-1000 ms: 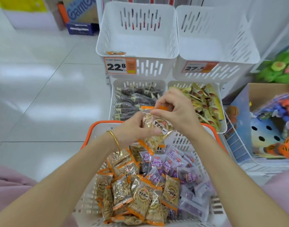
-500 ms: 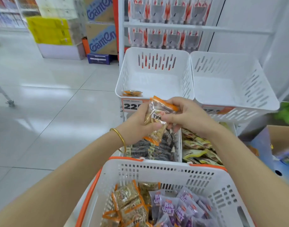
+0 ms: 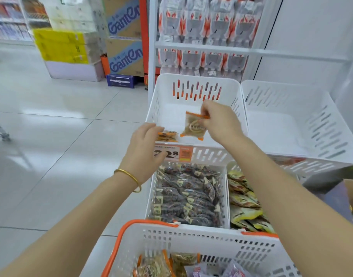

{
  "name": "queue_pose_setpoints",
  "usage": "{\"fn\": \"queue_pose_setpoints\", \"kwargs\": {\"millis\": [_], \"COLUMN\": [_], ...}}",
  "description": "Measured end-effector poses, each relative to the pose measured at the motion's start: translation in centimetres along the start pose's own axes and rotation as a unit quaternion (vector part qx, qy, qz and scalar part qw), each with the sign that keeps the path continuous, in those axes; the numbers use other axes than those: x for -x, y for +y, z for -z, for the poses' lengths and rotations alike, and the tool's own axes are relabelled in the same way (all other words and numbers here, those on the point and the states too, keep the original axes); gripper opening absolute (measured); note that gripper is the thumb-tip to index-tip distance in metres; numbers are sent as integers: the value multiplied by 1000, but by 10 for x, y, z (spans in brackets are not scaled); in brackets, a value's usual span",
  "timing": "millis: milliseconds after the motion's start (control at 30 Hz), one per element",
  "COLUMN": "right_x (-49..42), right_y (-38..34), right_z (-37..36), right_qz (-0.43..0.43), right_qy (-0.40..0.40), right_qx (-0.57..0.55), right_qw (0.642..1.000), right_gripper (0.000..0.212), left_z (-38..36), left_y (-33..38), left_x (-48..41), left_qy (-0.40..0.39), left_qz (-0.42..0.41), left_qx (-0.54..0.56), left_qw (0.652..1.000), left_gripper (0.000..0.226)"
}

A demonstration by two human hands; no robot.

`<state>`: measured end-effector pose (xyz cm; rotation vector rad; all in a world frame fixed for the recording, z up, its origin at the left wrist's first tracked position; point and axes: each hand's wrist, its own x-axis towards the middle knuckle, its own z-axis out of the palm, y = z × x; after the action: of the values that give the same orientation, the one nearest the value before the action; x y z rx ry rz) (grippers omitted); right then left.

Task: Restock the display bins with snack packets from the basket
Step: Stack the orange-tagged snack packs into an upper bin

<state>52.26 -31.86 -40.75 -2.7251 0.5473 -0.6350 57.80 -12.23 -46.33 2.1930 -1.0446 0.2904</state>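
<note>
Lifts packet clear of basket, now over top-left bin near its front edge; pinches top seam with fingers of right hand; frees left hand, fingers loose; leaves only the drop.

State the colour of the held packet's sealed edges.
Orange, on the clear plastic snack packet that the right hand pinches; head view.
</note>
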Motion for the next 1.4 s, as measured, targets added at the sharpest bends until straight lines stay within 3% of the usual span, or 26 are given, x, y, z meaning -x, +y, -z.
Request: {"fn": "queue_pose_setpoints", "kwargs": {"millis": [100, 200, 267, 400, 733, 867, 1000, 1067, 1167, 1233, 1400], "right_x": [-7, -8, -8, -7, -3, 15, 93, 151, 229, 271, 316], "right_y": [2, -2, -6, -6, -7, -9, -22, -21, 1, 18, 25], "right_z": [-22, -23, -16, -3, -6, 11, 36, 18, -60, -116, -193], "right_qz": [-25, -50, -60, -92, -42, -20, -4, -10, -93, -158, -225], "right_qy": [-88, -216, -297, -385, -352, -218, -75, -109, -297, -377, -405], "right_qx": [46, 0, -34, -81, -37, -58, -234, -283, -239, -208, -157], "right_qw": [995, 975, 952, 915, 934, 974, 969, 953, 920, 888, 872], "right_gripper": [16, 12, 23, 32, 40, 40, 36, 35, 30, 26, 37], "left_z": [-6, -7, -7, -8, -8, -3, 1, 0, -7, -9, -11], "left_y": [-6, -7, -5, -3, -2, 6, 28, 35, 32, 28, 11], "left_x": [8, 11, 11, 13, 18, 32, 64, 94, 143, 168, 196], "left_qy": [-29, -26, -22, -27, -30, 6, -9, -84, -233, -310, -349], "left_qz": [-34, -52, -49, -46, -35, -28, -14, 28, 72, 81, 104], "left_qx": [-16, -19, -11, -9, -18, -4, 24, 19, -38, -70, -95], "left_qw": [999, 998, 998, 999, 999, 1000, 1000, 996, 969, 945, 926], "left_gripper": [58, 56, 55, 57, 56, 52, 43, 42, 49, 55, 57]}}
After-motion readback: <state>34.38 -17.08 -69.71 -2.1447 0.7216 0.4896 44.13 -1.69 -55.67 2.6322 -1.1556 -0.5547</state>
